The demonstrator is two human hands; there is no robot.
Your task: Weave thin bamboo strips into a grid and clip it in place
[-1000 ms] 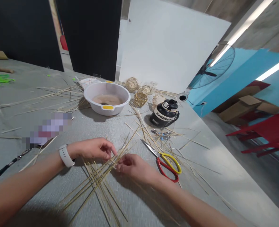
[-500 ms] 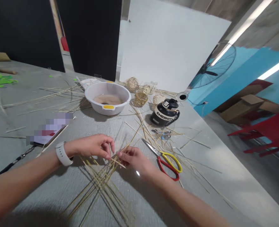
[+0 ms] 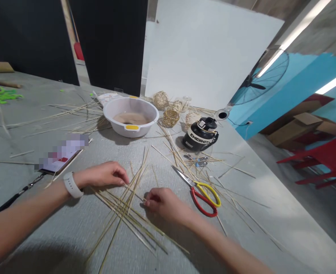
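Observation:
On the grey table, several thin bamboo strips point(image 3: 121, 213) cross one another in a loose woven lattice. My left hand point(image 3: 111, 174), with a white watch band on its wrist, pinches one end of a short strip point(image 3: 134, 191) at the lattice's upper side. The other end of that strip sits between the closed fingertips of my right hand point(image 3: 160, 201), so it runs taut across the crossing strips. Parts of the fingertips are hidden by the curled hands.
Scissors point(image 3: 203, 198) with red and yellow handles lie right of my right hand. Behind stand a white basin point(image 3: 130, 118) of water, woven balls point(image 3: 170, 118) and a black jug point(image 3: 200, 135). A phone point(image 3: 64, 152) is at left; loose strips point(image 3: 238, 205) lie at right.
My right hand has drawn back toward me and lower, and the hands are farther apart. The short strip now stretches between them, and the lattice strips have spread and shifted.

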